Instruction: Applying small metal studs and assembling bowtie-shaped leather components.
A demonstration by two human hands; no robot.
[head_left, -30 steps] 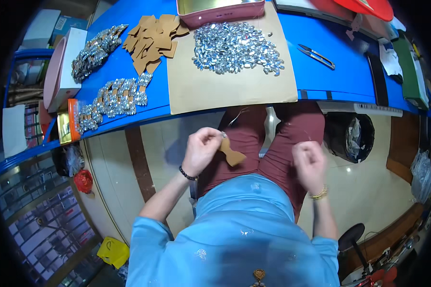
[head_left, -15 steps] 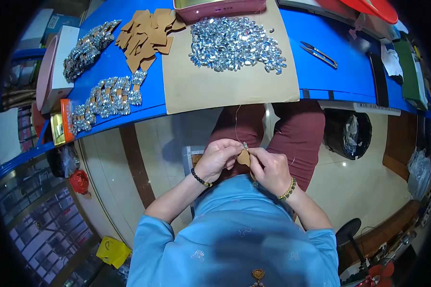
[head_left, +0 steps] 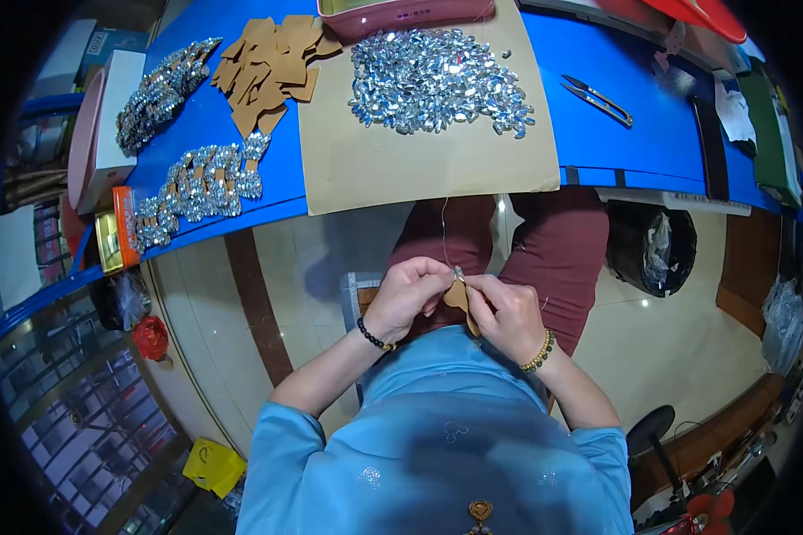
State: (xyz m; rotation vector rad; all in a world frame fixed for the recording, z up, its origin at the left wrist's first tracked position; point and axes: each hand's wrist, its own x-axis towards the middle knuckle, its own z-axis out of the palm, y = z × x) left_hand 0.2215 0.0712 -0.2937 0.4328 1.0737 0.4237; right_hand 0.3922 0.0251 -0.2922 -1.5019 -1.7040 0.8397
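Over my lap, my right hand [head_left: 509, 312] pinches a small tan card piece [head_left: 456, 296] by its right side. A few shiny silver stones [head_left: 458, 274] sit at the card's upper edge. Close against that edge, the fingertips of my left hand [head_left: 409, 297] are pressed together. What they hold is too small to make out. A thin thread [head_left: 444, 227] runs from the fingers up toward the table edge. Beyond it, a heap of loose silver stones [head_left: 437, 80] lies on a beige board [head_left: 419, 169].
Tan card pieces [head_left: 268, 67] pile up left of the board, with stone-covered pieces [head_left: 210, 183] nearer the edge. A pink tin [head_left: 401, 16] stands at the back. Thread snips [head_left: 598, 100] lie on the blue table [head_left: 589, 138]. A black bin [head_left: 651, 250] stands below, right.
Both hands stay nearly in place at the card's upper edge. The card has tilted slightly, and more of its lower part shows beside the right fingers.
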